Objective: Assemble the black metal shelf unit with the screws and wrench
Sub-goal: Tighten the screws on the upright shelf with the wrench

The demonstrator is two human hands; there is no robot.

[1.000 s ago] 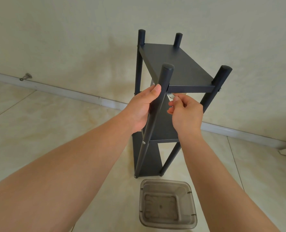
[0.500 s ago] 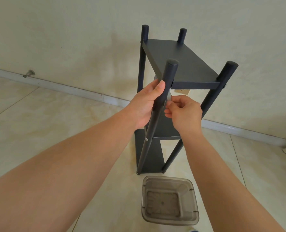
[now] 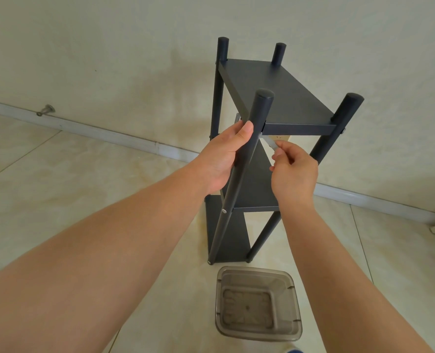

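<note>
The black metal shelf unit (image 3: 272, 93) stands upright on the floor, with round posts at its corners and three shelves one above another. My left hand (image 3: 224, 159) grips the near left post (image 3: 252, 138) just below the top shelf. My right hand (image 3: 294, 174) is right of that post, under the top shelf's front edge, and pinches a small silver wrench (image 3: 271, 143) whose tip points up at the joint between post and shelf. A screw head (image 3: 224, 211) shows on the same post at the middle shelf.
A clear grey plastic box (image 3: 258, 301) sits on the tiled floor just in front of the shelf's feet. The wall and white baseboard (image 3: 109, 131) run behind the unit. A metal door stop (image 3: 45, 110) sticks out of the baseboard at left.
My right hand has shifted right and slightly away from the post, with the wrench now visible at the top joint. My left hand keeps its grip on the post.
</note>
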